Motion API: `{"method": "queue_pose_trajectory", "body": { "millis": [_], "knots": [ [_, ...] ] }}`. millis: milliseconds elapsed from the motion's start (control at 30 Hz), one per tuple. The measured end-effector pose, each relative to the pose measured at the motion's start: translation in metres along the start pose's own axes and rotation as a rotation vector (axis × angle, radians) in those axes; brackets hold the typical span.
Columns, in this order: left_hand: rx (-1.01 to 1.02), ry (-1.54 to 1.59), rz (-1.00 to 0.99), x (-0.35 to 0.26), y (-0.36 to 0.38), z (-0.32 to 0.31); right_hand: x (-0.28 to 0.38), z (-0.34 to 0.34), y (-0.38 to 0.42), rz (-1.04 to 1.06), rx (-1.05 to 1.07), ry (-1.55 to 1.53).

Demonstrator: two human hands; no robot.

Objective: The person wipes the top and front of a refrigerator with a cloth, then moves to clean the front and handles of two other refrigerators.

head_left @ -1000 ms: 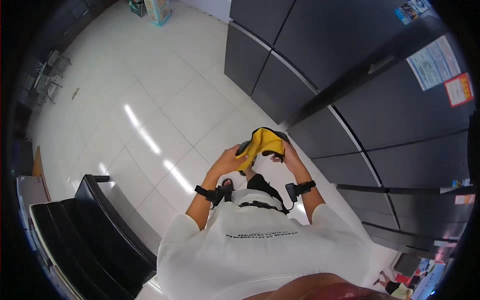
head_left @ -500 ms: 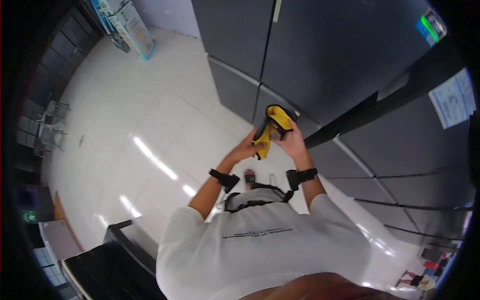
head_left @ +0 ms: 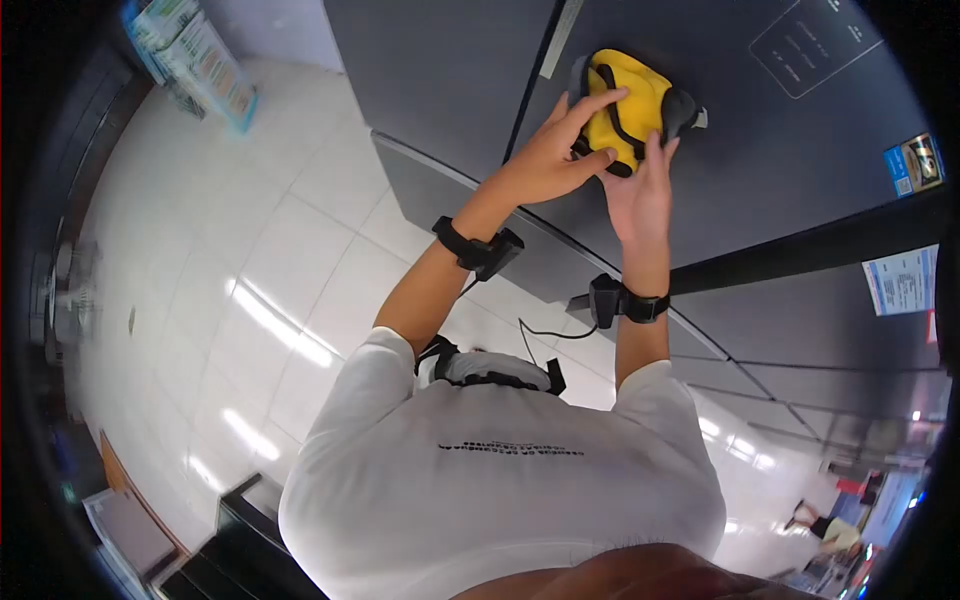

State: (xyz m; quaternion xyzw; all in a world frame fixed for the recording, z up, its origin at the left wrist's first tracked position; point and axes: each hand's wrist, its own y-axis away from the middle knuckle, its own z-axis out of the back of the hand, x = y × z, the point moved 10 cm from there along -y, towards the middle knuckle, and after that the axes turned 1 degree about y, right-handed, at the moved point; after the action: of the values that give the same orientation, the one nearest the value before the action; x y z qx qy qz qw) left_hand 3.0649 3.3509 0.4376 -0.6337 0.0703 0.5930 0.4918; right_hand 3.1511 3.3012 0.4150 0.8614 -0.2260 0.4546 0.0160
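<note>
Yellow cloth (head_left: pixel 638 88) btwn both hands (head_left: pixel 600 150), nr dark door's (head_left: pixel 460 60) edge.

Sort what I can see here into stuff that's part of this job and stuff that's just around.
In the job:
- yellow-and-black cloth
- left hand and right hand, both touching it
- probably the dark door panel behind it; contact is unclear

Just around:
- black seat
- printed sheet
- blue-edged display stand
</note>
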Motion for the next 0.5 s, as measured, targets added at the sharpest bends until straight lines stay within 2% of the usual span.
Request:
{"method": "queue_pose_trajectory", "body": {
  "millis": [100,133,167,233,267,333,367,433,500],
  "knots": [
    [0.033,0.022,-0.05,0.034,0.0,0.001,-0.011,0.018,-0.006,0.085,-0.106,0.185],
    [0.12,-0.073,-0.07,0.045,0.001,-0.004,-0.018,0.028,-0.01,0.164,-0.111,0.291],
    [0.167,-0.037,-0.069,0.059,0.007,-0.006,-0.028,0.038,-0.012,0.238,-0.122,0.398],
    [0.261,0.019,0.067,0.098,0.028,-0.015,-0.056,0.059,-0.006,0.22,-0.103,0.576],
    [0.283,0.032,0.064,0.112,0.04,-0.018,-0.068,0.075,-0.002,0.226,-0.128,0.581],
    [0.324,0.133,0.209,0.158,0.071,-0.034,-0.11,0.102,0.011,0.036,-0.059,0.609],
    [0.344,0.152,0.222,0.182,0.085,-0.038,-0.119,0.112,0.015,0.024,-0.089,0.611],
    [0.283,0.215,0.302,0.226,0.104,-0.044,-0.146,0.124,0.022,-0.058,0.05,0.957],
    [0.268,0.141,0.341,0.244,0.111,-0.046,-0.154,0.131,0.027,-0.007,0.071,1.053]
  ]
}}
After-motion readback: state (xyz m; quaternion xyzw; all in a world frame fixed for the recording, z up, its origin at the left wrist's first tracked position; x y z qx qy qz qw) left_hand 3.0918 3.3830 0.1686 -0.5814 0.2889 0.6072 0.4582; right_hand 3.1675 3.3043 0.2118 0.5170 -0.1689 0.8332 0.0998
